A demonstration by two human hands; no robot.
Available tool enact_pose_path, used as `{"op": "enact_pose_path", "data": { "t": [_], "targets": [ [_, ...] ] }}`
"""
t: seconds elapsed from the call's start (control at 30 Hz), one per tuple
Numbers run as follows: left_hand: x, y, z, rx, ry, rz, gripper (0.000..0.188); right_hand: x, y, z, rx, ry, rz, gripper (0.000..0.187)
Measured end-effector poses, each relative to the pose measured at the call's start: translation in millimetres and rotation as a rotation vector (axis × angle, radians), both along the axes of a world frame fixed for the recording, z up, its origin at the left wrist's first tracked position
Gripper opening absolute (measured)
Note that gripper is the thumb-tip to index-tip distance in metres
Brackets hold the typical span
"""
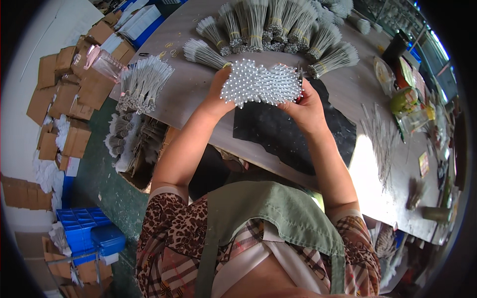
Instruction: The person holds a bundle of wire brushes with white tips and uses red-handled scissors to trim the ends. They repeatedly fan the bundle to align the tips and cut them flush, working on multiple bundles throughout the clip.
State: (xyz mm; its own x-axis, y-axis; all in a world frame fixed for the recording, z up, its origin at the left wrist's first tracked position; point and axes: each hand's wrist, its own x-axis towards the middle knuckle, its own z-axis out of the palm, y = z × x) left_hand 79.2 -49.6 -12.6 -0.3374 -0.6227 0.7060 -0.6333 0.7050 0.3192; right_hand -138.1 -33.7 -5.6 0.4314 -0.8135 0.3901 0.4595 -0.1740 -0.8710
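Between my two hands is a thick bundle of thin wire stems with white tips (261, 84), its tip ends facing up toward me. My left hand (218, 94) is closed around the bundle's left side, with its fingers mostly hidden behind it. On the right side my right hand (307, 108) grips the bundle, thumb in front. A small dark narrow thing (300, 74) shows by my right fingers; its kind is unclear. Beneath the hands lies a black sheet (293, 131) on the grey table (191, 87).
Banded bundles of similar stems (256, 30) fan across the table's far side. More bundles (144, 82) stand at the left edge, near a pink-lidded bottle (104, 62). Loose stems (377, 144) lie at right. Cardboard boxes (74, 104) and blue crates (82, 226) occupy the left floor.
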Motion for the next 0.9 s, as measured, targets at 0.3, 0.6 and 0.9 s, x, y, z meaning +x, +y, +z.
{"op": "enact_pose_path", "data": {
  "t": [0.3, 0.6, 0.9],
  "targets": [
    [-30.4, 40.6, 37.8, 0.554, 0.362, -0.012, 0.043, -12.2, 3.6, 4.1, 0.111, -0.045, -0.023, 0.064],
    [-63.2, 103.4, -5.4, 1.216, 1.111, -0.481, 0.058, -24.3, 34.6, -8.7, 0.420, -0.240, 0.104, 0.086],
    [-74.8, 109.4, -29.6, 1.381, 1.383, -0.339, 0.038, -33.0, 30.3, -24.8, 0.445, 0.057, -0.036, 0.070]
  ]
}}
